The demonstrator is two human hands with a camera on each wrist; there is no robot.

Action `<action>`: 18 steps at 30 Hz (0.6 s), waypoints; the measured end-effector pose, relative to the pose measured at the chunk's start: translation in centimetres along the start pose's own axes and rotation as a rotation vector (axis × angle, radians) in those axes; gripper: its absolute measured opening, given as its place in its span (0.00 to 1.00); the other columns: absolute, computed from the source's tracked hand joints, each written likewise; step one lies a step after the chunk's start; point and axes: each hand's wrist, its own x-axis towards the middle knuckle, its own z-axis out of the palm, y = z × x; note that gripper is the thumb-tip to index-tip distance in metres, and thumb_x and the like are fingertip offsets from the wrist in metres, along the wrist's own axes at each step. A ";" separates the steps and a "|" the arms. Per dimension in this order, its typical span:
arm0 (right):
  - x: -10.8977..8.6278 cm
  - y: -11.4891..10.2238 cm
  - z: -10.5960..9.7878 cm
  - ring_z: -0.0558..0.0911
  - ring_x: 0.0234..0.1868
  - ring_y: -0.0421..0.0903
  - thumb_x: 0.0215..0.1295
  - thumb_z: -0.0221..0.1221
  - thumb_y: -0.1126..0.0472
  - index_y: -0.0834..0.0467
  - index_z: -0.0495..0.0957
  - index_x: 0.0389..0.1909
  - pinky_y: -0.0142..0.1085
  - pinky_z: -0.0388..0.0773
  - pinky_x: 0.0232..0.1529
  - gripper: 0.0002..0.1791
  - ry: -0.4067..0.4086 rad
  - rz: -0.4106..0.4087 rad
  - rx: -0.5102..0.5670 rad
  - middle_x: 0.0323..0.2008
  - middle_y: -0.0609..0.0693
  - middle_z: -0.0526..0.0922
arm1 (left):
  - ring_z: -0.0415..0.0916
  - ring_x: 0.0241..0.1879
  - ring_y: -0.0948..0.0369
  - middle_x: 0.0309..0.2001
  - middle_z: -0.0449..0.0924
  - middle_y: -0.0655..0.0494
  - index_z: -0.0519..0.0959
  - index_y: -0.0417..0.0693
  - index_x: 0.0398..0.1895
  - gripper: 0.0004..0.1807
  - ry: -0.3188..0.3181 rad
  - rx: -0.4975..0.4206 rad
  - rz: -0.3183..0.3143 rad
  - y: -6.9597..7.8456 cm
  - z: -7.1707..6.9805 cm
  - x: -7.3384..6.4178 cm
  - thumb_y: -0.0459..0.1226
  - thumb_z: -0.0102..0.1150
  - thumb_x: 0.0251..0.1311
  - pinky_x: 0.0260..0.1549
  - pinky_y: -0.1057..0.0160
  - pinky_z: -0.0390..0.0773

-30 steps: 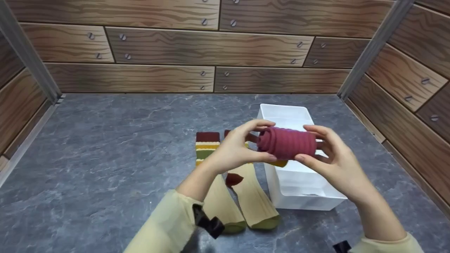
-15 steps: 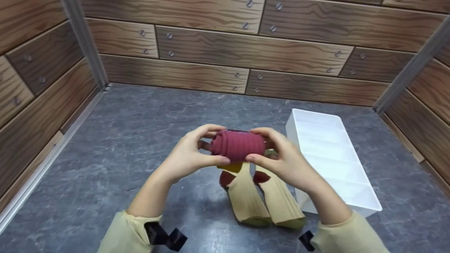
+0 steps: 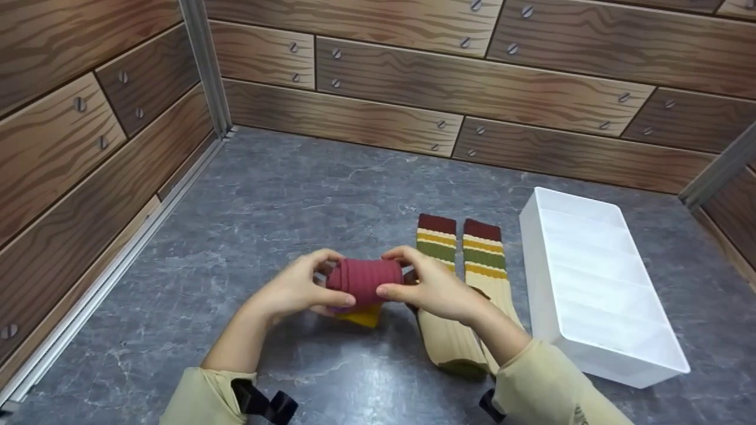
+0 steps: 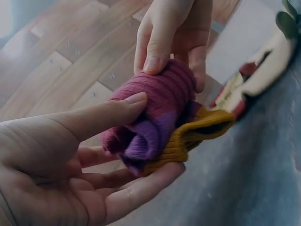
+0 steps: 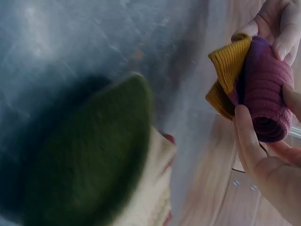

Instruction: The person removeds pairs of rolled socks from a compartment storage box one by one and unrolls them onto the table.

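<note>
While the left hand [image 3: 292, 292] and right hand [image 3: 442, 290] pinch opposite ends of the maroon ribbed-knit sock roll [image 3: 369, 276] just below mid-frame, rolling looks basically done; next probably needs that loose mustard ribbed cuff [image 3: 363, 317] flipped over.

A ribbed maroon sock roll [image 3: 367, 280], mustard cuff [image 3: 363, 317] loose, is held between left hand [image 3: 294, 289] and right hand [image 3: 436, 290].

Plank-patterned walls [image 3: 401, 71] — with 2 grey corner posts [image 3: 207, 68] — border a marbled surface [image 3: 319, 189].
</note>
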 end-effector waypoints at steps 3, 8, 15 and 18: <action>0.4 0.4 0.7 0.81 0.42 0.48 0.61 0.63 0.47 0.56 0.69 0.60 0.40 0.78 0.40 0.30 -0.044 0.027 -0.012 0.50 0.53 0.75 | 0.78 0.39 0.48 0.50 0.69 0.37 0.67 0.35 0.59 0.35 -0.009 -0.021 -0.066 -0.8 -0.2 -0.2 0.30 0.73 0.46 0.33 0.53 0.82; 0.8 1.0 1.4 0.81 0.42 0.46 0.61 0.63 0.48 0.57 0.70 0.59 0.40 0.78 0.41 0.29 -0.076 0.035 -0.027 0.48 0.52 0.77 | 0.78 0.38 0.48 0.48 0.70 0.37 0.68 0.35 0.58 0.35 -0.001 0.019 -0.096 -1.7 -0.3 -0.2 0.30 0.73 0.45 0.32 0.54 0.82; 1.6 1.3 1.8 0.79 0.43 0.45 0.61 0.63 0.48 0.57 0.71 0.58 0.41 0.76 0.43 0.28 -0.082 0.040 -0.128 0.47 0.51 0.78 | 0.76 0.43 0.50 0.48 0.74 0.41 0.72 0.35 0.55 0.33 0.042 0.189 -0.046 -2.5 -0.4 0.2 0.33 0.75 0.43 0.38 0.57 0.81; 1.9 1.3 1.9 0.78 0.42 0.45 0.61 0.63 0.48 0.58 0.71 0.56 0.42 0.75 0.43 0.27 -0.085 0.021 -0.176 0.46 0.51 0.79 | 0.75 0.45 0.51 0.47 0.77 0.44 0.73 0.36 0.54 0.33 0.052 0.308 -0.006 -2.4 -0.7 0.3 0.36 0.75 0.42 0.44 0.55 0.78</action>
